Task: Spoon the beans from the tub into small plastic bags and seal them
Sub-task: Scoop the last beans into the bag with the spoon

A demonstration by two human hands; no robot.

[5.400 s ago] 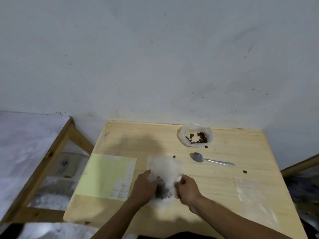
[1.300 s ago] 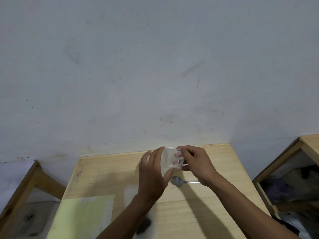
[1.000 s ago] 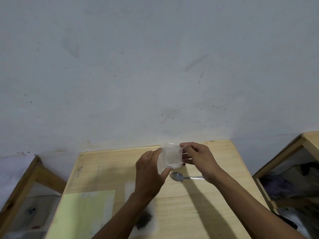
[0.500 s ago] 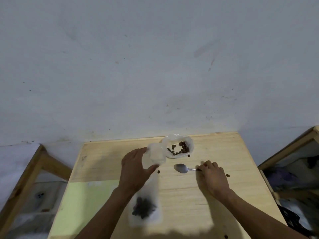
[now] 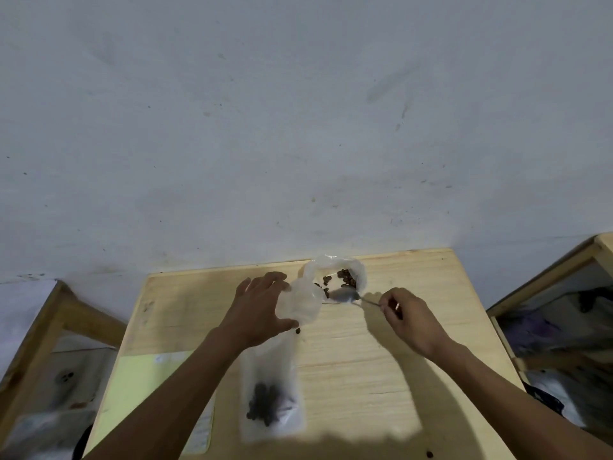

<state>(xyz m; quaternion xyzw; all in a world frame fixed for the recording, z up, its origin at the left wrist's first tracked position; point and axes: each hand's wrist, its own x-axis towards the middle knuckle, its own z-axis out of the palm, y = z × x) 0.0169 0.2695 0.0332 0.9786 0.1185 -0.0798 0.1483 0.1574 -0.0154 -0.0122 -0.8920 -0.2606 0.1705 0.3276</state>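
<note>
We see few dark brown beans (image 5: 346, 278) left in the clear plastic tub (image 5: 360, 270), just beyond our fingertips. Our right hand (image 5: 409, 318) pinches the metal spoon (image 5: 348, 295), bowl at the tub. Our left hand (image 5: 262, 308), fingers spread, holds open an empty small clear bag (image 5: 303, 302). One filled bag (image 5: 270, 401) lies nearer us; its seal is indiscernible.

Pale wooden bench (image 5: 381, 356) with visible grain, set against a scuffed grey-white plaster wall (image 5: 298, 127). Pale yellow-green rectangular sheet (image 5: 139, 386) flat on the near left corner. Wooden frame (image 5: 63, 313) with slanted brace just beside the left edge; another light wooden frame (image 5: 544, 270) to the right, dark clutter beneath, too blurred to tell.
</note>
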